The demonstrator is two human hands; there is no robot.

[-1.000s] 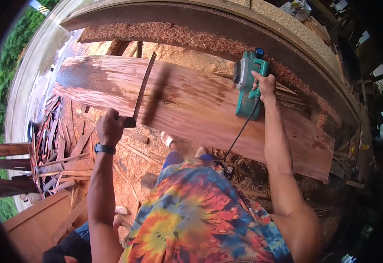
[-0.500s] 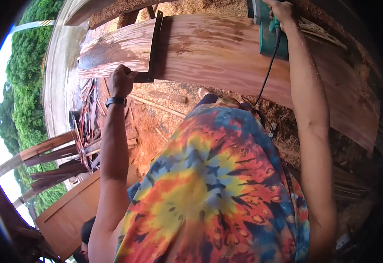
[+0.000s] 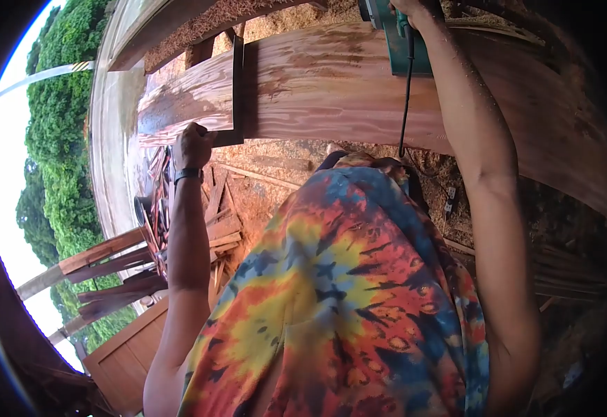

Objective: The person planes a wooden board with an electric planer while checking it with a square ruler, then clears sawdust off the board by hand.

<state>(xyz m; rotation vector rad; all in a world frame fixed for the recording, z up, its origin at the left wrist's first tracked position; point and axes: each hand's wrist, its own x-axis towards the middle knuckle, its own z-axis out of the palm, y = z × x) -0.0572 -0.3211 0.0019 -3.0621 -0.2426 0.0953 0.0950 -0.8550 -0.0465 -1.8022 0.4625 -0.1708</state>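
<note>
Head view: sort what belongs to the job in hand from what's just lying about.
Part of the job:
black L-shaped square, in the left hand
green power tool, under the right hand, and its cord
wide plank

Just lying about:
scrap wood
shavings on the ground
panelled wooden board

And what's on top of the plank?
The planer, gripped by the right hand, seems to rest there; the left hand holds the square across the plank. Wood beneath the planer is covered and can't be seen.
</note>
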